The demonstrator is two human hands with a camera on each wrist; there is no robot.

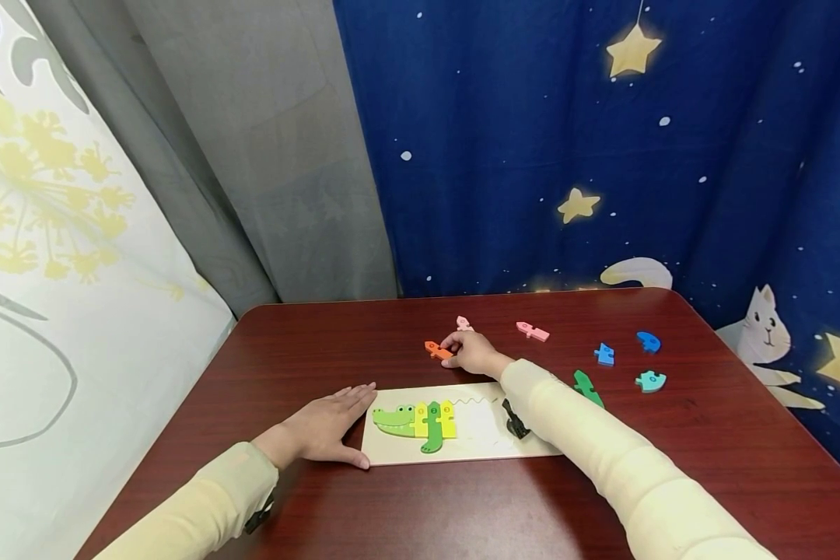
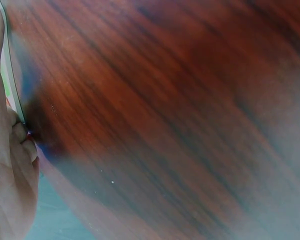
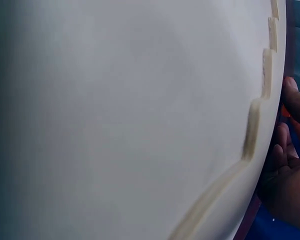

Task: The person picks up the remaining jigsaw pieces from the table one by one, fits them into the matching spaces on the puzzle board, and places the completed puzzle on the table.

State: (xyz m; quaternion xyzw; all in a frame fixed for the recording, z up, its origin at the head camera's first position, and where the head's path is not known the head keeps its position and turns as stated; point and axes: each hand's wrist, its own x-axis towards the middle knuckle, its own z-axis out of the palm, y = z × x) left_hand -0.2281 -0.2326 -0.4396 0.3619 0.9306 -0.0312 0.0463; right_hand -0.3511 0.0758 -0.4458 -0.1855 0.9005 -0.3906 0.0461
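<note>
Board (image 1: pixel 483 443) holds four green and yellow pieces (image 1: pixel 423 420). Left grip (image 1: pixel 325 428) lies flat, spread; right grip (image 1: pixel 472 354) pinches orange piece (image 1: pixel 437 350). Right wrist view shows only the board's stepped recess.

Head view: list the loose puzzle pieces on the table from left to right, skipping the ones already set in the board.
orange piece → pale pink piece → pink piece → green piece → blue piece
</note>
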